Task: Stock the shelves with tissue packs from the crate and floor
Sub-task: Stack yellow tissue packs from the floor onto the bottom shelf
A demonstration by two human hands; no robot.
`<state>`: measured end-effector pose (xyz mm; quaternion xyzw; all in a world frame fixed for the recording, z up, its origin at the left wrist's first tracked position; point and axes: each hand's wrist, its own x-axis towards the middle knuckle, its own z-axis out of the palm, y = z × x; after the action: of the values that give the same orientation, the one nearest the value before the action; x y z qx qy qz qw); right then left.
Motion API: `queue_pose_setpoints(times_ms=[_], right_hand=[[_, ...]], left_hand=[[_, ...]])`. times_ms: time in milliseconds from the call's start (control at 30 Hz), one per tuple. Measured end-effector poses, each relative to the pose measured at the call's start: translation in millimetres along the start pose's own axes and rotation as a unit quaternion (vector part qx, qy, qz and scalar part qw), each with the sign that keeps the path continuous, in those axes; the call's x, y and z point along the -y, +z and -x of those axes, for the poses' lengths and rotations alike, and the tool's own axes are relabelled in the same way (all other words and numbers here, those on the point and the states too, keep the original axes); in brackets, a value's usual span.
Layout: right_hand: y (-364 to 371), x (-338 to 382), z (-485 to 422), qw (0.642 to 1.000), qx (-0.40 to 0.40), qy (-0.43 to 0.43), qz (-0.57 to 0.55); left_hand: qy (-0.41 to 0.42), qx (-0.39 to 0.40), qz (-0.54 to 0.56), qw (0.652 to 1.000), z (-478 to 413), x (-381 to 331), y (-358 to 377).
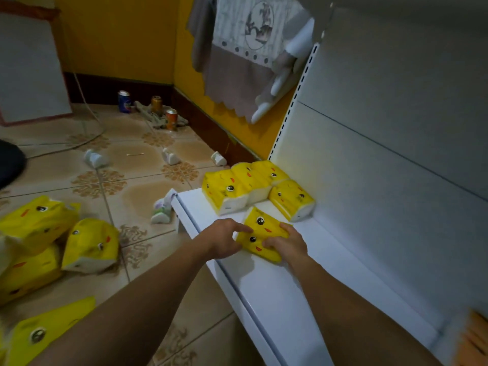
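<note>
**Left hand** (224,240): yours, fingers curled against the left edge of one tissue pack (260,227), gripping it.

**Right hand** (287,244): fingers curled over the same pack's right side, gripping it too.

**Item in hand:** yellow pack, cartoon face up. It lies on or just above the white shelf (290,291); which cannot be told. It sits skewed to the shelf's front edge, just short of the stock already placed.

**Stocked:** a row of packs (237,187) side by side at the far end of the shelf, and a single pack (291,199) beside them against the back panel (369,194).

**Outstanding:** several floor packs (89,244), loose on the tiles (148,186) to your left. The crate is not in view.

**Step in hand:** placing. The job looks early, as most of the shelf is bare.

**Next move calls for:** turning the pack square to its neighbours and sliding it up until it touches them. You then release with both hands and reach left for a floor pack.
</note>
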<state>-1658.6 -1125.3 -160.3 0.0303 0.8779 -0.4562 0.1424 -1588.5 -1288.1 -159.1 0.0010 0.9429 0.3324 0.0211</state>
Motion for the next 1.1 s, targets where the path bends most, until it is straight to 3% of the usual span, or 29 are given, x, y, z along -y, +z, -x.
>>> queue_pose_setpoints(times_ms=[133, 267, 500, 733, 867, 967, 1100], right_hand=[[5, -2, -9, 1.0, -0.008, 0.006, 0.011], [17, 4, -12, 0.994, -0.096, 0.045, 0.033], [29, 22, -17, 0.986, -0.128, 0.038, -0.101], [35, 24, -20, 0.979, -0.159, 0.022, -0.128], [37, 23, -25, 0.982, -0.164, 0.017, -0.09], [37, 26, -26, 0.981, -0.195, 0.01, 0.002], [39, 42, -22, 0.958, -0.2, -0.137, 0.151]], left_hand=[[0.008, 0.001, -0.019, 1.0, -5, 9, 9], [-0.018, -0.011, -0.038, 0.999, -5, 27, 12], [-0.03, -0.009, -0.078, 0.996, 1, 54, 14], [-0.021, -0.026, -0.088, 0.996, 0, 54, 15], [-0.015, -0.026, -0.086, 0.996, 4, 55, 14], [-0.019, -0.026, -0.097, 0.995, 9, 55, 13], [-0.048, -0.028, -0.073, 0.996, 24, 61, 6]])
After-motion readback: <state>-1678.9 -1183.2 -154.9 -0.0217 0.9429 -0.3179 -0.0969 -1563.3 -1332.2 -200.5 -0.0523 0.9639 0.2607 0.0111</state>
